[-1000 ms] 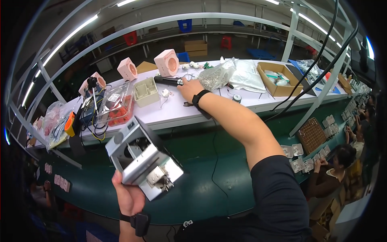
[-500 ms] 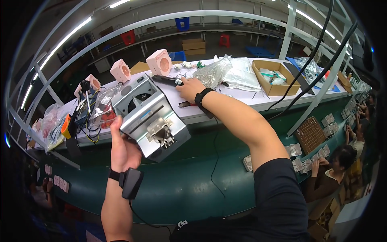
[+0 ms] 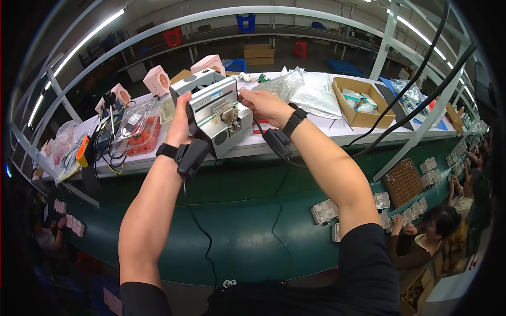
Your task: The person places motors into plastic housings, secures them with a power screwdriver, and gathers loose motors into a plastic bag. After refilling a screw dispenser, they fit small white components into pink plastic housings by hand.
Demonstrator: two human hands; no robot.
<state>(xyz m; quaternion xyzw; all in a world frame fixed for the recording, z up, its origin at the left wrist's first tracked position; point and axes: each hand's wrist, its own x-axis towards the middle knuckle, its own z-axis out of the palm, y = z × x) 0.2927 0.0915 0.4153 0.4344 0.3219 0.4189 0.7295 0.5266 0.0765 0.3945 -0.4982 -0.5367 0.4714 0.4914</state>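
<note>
left hand [image 3: 182, 124] wrapped around the left side of a boxy silver-grey metal machine with a dark top slot [image 3: 217, 110], grip clamped on its casing, thumb up along the near edge. machine held tilted at the front edge of the long white bench [image 3: 316, 129], partly over the green conveyor belt [image 3: 247, 231] below; cannot tell whether its base touches the bench. right hand [image 3: 263, 104] reaching in from the right, fingers closed together against the machine's upper right corner, close to a thin black cable [image 3: 258, 129] hanging there; cannot tell whether pinching the cable or only touching the casing. black wristbands on both wrists, each with a small black pack and lead dangling. just left of the machine, a clear plastic tray with red parts [image 3: 138, 129] lying on the bench, and beside that a tangle of yellow and black wires. behind the machine, pale pink cube-shaped blocks with round holes [image 3: 157, 80] standing in a row. to the right, crumpled clear plastic bags [image 3: 311, 92], then an open brown cardboard box of small items [image 3: 361, 100]. lower right, another person's head and hands near small white parts on the belt.
</note>
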